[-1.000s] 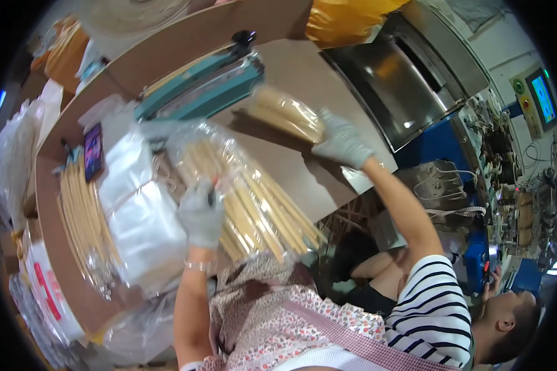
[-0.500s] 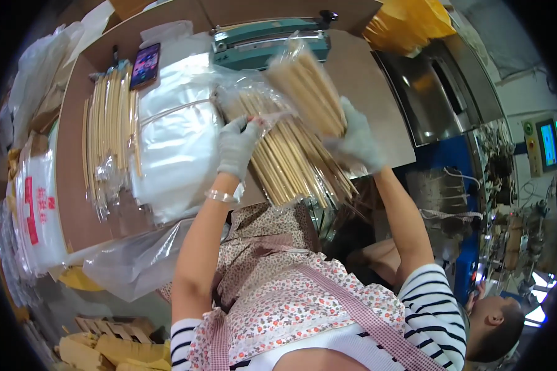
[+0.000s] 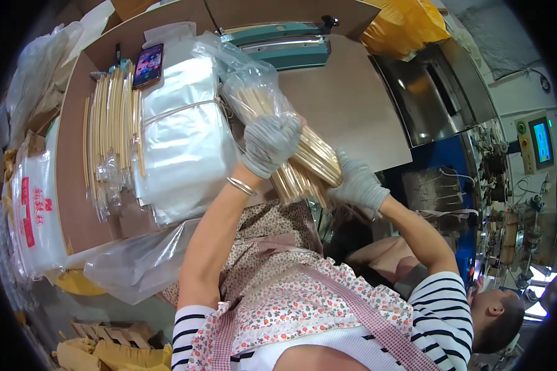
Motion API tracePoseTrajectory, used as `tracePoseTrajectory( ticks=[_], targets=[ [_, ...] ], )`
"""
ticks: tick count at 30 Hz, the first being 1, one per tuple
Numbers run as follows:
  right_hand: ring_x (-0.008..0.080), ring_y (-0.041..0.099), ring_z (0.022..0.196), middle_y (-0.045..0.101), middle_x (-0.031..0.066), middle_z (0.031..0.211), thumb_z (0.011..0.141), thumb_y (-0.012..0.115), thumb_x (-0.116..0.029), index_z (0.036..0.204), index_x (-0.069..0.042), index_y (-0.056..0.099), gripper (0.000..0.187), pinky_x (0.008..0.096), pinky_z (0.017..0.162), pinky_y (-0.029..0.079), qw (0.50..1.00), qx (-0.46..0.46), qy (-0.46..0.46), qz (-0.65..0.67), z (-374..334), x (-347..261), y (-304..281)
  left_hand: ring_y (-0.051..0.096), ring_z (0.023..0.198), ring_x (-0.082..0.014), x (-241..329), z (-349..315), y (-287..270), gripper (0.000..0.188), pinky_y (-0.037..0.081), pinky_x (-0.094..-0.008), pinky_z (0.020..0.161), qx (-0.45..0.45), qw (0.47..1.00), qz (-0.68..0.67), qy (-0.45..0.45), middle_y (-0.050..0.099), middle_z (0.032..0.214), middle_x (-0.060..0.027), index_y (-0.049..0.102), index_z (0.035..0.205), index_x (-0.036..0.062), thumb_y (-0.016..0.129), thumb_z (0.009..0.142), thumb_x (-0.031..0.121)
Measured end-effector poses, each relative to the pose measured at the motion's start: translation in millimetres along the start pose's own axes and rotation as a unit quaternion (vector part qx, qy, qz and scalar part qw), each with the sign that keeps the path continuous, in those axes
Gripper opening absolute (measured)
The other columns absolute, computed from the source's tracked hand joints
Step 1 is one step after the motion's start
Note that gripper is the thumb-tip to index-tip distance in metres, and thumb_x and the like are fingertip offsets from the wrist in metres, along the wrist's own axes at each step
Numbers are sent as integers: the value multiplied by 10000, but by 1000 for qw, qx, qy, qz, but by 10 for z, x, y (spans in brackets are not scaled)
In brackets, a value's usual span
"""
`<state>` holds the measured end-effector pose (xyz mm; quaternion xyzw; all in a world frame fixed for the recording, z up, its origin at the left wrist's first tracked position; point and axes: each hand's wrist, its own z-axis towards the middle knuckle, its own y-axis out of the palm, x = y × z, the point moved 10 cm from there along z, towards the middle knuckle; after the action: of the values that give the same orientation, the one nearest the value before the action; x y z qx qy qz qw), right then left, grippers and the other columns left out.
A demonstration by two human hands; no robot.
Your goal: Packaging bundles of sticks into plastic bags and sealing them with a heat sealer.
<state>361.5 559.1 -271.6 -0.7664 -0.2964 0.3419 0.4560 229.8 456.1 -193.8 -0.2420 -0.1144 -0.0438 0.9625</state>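
Observation:
Both my hands wear thin whitish gloves. My left hand [image 3: 271, 145] is closed across a bundle of thin wooden sticks [image 3: 319, 159] in clear plastic. My right hand [image 3: 358, 182] grips the lower right end of that same bundle, fingers wrapped round it. Under and beside it lies a clear plastic bag [image 3: 247, 71] with more wooden sticks showing through, its loose top pointing to the upper left. Whether the gripped bundle lies inside this bag or on top of it, I cannot tell.
Left of the hands is a stack of clear plastic bags [image 3: 182, 133] tied with string. Further left lie bagged sticks [image 3: 110, 123] and a phone [image 3: 148, 65]. A green bag sealer [image 3: 284, 49] stands at the back. On the right are a metal machine [image 3: 421, 93] and a seated co-worker [image 3: 495, 318].
My right hand has lowered its stick bundle onto the bagged sticks. My left hand has moved right and closed over the bundle. The sticks have shifted up and left.

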Motion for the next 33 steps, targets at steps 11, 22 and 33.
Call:
tracePoseTrajectory(
  ticks=[11,22,33],
  targets=[
    [305,511,1158,497,283,1207,797,644,-163,1423,-85,208,766,361,963,422,780,-102,-226,574,402,-1087,-370,593,686,-274,-567,-675,-733,116,478,-385,630,-162,947,135,-243,599,727,-80,612,896,80,575,787,98],
    [237,623,821,643,144,902,843,608,-241,1265,-56,453,486,345,756,499,923,104,-112,352,852,-686,381,577,718,-287,-490,-915,-860,72,456,-380,660,-97,948,62,-297,585,803,-118,592,810,55,603,754,10],
    [408,545,573,557,211,658,850,509,-179,957,13,459,225,491,506,427,901,-238,-337,132,-1138,-375,1315,566,617,-250,848,-1667,-1071,117,466,-356,570,-382,827,-276,-306,544,661,-78,574,748,76,664,690,28]
  ],
)
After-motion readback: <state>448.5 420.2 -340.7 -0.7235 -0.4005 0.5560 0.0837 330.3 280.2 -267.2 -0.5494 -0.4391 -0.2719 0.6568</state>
